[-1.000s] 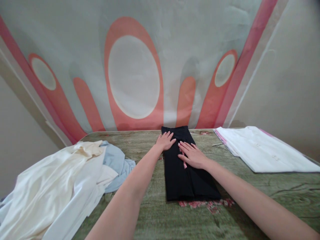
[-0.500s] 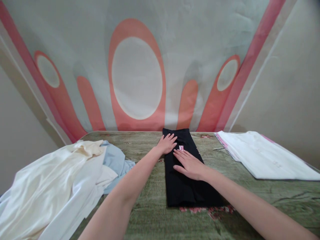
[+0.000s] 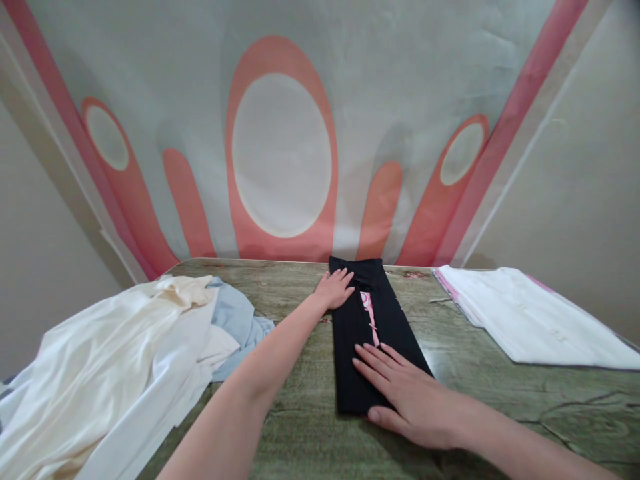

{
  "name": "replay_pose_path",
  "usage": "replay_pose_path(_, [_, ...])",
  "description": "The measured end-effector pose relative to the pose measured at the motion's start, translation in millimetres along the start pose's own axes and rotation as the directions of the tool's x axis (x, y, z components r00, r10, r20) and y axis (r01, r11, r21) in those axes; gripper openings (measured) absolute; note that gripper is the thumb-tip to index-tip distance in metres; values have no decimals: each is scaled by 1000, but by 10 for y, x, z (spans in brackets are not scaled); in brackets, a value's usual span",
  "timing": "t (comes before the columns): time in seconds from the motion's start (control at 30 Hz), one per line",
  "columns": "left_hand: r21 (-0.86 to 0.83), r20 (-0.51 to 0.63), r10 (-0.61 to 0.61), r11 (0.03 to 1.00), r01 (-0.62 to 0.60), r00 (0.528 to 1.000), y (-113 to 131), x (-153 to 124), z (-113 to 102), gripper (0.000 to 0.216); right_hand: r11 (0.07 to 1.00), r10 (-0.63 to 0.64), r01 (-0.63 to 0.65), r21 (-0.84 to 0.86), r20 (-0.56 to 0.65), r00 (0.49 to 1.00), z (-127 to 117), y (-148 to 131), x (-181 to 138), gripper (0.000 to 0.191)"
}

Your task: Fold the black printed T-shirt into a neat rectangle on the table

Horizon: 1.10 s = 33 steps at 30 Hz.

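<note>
A long, narrow folded black garment (image 3: 350,360) lies on the table, its far end at the table's back edge. Down its middle shows a strip of pink and white print (image 3: 369,313). My left hand (image 3: 335,289) rests flat on its far left side, fingers spread. Near its close right corner, my right hand (image 3: 407,393) lies palm down with fingers stretched out, covering part of the cloth. Neither hand grips anything.
A loose heap of cream, white and light blue clothes (image 3: 120,353) covers the table's left side. At the right lies a stack of folded white clothes (image 3: 530,317). The wood-patterned table (image 3: 290,413) meets a wall hanging (image 3: 425,60) with pink shapes behind it.
My right hand has slid toward me along the black garment, from its middle to its near end. More of the pink print now shows. My left hand stays in place.
</note>
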<state>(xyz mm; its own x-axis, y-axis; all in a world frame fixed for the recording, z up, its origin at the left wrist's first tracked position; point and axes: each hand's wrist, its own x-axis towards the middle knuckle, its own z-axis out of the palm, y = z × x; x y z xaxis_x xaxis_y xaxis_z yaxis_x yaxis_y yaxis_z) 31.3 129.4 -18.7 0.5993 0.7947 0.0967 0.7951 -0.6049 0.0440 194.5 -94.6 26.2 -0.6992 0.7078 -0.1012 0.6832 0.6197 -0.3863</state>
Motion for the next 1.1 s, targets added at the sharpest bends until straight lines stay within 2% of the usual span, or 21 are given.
replay_pose_path(0.1, [1, -32, -2, 1000, 2, 999, 21, -104, -35, 49, 999, 3, -3, 41, 17, 1000, -135, 72, 53, 59])
replay_pose_path(0.23, [-25, 41, 8, 1000, -7, 999, 34, -351, -41, 52, 993, 108, -113, -26, -131, 986, -262, 404, 403, 63])
replay_pose_path(0.37, [-14, 60, 58, 998, -57, 997, 41, -584, -11, 59, 975, 167, -194, -111, -211, 963, -222, 706, 858, 69])
replay_pose_path(0.53, [38, 43, 72, 997, -74, 996, 43, -662, 14, 58, 953, 218, -261, -152, -254, 942, -90, 836, 1188, 75])
replay_pose_path(0.63, [29, 19, 67, 997, -67, 998, 50, -659, 18, 57, 944, 249, -291, -159, -239, 938, -33, 868, 1192, 76])
replay_pose_path(0.83, [-18, -11, 50, 999, -50, 999, 66, -670, 14, 63, 930, 260, -313, -196, -255, 931, -6, 839, 981, 78])
replay_pose_path(1.1, [-16, 2, 57, 998, -57, 998, 62, -670, 6, 64, 956, 201, -246, -158, -254, 946, 46, 764, 817, 70])
